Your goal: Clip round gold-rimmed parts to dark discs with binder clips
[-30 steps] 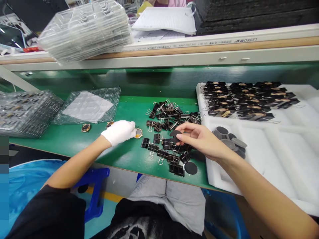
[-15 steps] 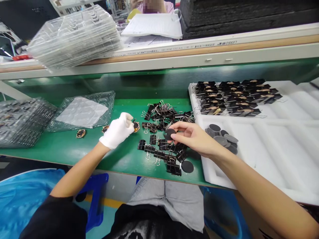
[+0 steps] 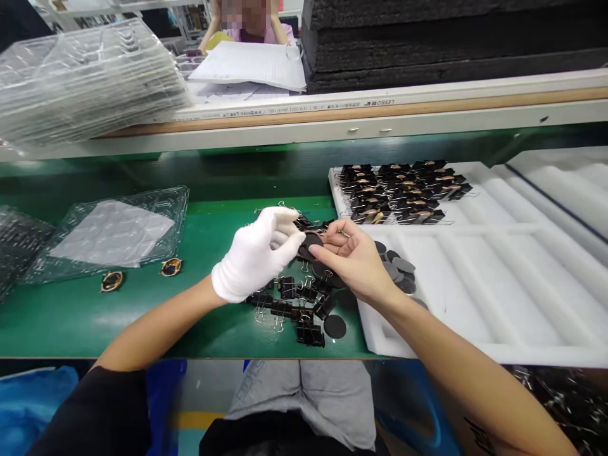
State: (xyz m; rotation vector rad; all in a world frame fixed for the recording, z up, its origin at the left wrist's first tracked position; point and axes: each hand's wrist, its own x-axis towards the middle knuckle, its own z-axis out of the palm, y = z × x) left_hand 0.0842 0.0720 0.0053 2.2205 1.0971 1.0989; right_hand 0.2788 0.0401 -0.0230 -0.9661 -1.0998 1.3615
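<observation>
My left hand (image 3: 256,256), in a white glove, closes its thumb and fingers on the edge of a watch case, mostly hidden behind a black round disc (image 3: 311,246). My bare right hand (image 3: 358,263) pinches that disc from the other side, flat against the case. Below and behind both hands lies a heap of black binder clips (image 3: 287,288) on the green bench. A loose black disc (image 3: 335,327) rests by the clips near the front edge. Two more watch cases, one nearer (image 3: 111,280) and one farther (image 3: 171,266), lie on the left.
A white foam tray (image 3: 465,285) at right carries rows of clipped watch parts (image 3: 394,193) and a pile of grey discs (image 3: 403,266). Clear plastic trays (image 3: 85,76) are stacked on the shelf, beside black foam sheets (image 3: 427,44). A person (image 3: 251,22) sits beyond.
My left hand has picked up a watch case and carried it right to meet my right hand. The disc in my right hand now lies against the case. The view has shifted right.
</observation>
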